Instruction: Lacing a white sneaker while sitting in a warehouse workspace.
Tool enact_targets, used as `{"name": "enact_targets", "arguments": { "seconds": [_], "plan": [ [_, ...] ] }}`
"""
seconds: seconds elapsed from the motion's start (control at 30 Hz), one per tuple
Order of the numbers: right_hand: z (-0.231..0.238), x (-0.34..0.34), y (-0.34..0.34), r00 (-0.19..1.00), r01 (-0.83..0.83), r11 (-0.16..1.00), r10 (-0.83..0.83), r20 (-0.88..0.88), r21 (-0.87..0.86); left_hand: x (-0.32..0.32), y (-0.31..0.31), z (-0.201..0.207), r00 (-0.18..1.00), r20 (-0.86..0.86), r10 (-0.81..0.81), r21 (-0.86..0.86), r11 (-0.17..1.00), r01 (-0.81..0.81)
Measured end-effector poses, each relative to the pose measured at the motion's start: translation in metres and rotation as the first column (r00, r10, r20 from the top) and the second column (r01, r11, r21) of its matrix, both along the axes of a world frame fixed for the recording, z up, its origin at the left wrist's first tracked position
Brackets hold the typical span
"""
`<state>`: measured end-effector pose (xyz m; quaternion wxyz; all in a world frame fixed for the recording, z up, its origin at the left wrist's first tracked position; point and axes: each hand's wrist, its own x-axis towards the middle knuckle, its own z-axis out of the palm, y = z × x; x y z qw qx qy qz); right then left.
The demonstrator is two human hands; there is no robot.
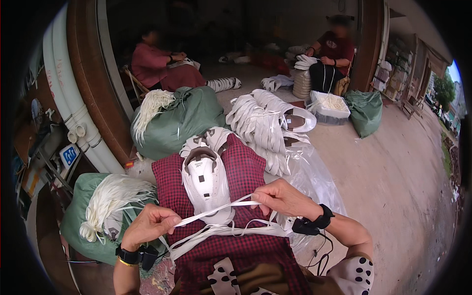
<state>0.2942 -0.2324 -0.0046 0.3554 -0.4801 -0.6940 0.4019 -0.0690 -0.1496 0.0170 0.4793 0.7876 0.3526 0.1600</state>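
Observation:
A white shoelace [216, 210] is stretched between my two hands, just above my lap. My left hand [151, 225] pinches one part of it, and my right hand [280, 197] pinches another part, higher and to the right. Behind the lace a white shoe upper [205, 179] with a brown collar lies on the red and black checked cloth [248, 167] over my lap. The lace passes in front of the upper's near end. A bundle of loose white laces [196, 241] lies across the cloth below my hands.
Green sacks [196, 110] with white laces stand ahead and at left. Stacked shoe uppers [258, 118] lie ahead, beside clear plastic sheeting [314, 172]. Two people sit farther back, one in a pink top [147, 59], one in dark red [337, 46]. White pipes [73, 98] rise at left.

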Motion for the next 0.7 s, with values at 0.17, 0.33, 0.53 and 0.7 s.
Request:
{"name": "enact_targets", "arguments": {
  "seconds": [0.17,0.33,0.53,0.7],
  "plan": [
    [-0.023,-0.027,0.006,0.962,-0.222,0.951,0.178,0.208,0.216,-0.035,-0.006,0.0,0.998,-0.057,0.017,-0.167,0.986,-0.026],
    [-0.014,-0.046,0.011,0.977,-0.213,0.934,0.206,0.054,0.288,-0.018,-0.015,-0.001,0.966,-0.245,0.076,0.458,0.888,0.046],
    [0.015,-0.069,0.013,0.951,-0.219,0.888,0.103,0.29,0.404,0.055,-0.012,0.0,0.964,0.24,-0.117,0.001,0.993,0.12],
    [0.024,-0.053,0.015,0.969,-0.164,0.946,0.102,0.224,0.28,0.057,-0.011,0.004,0.934,0.335,-0.122,-0.144,0.973,0.179]
  ]
}}
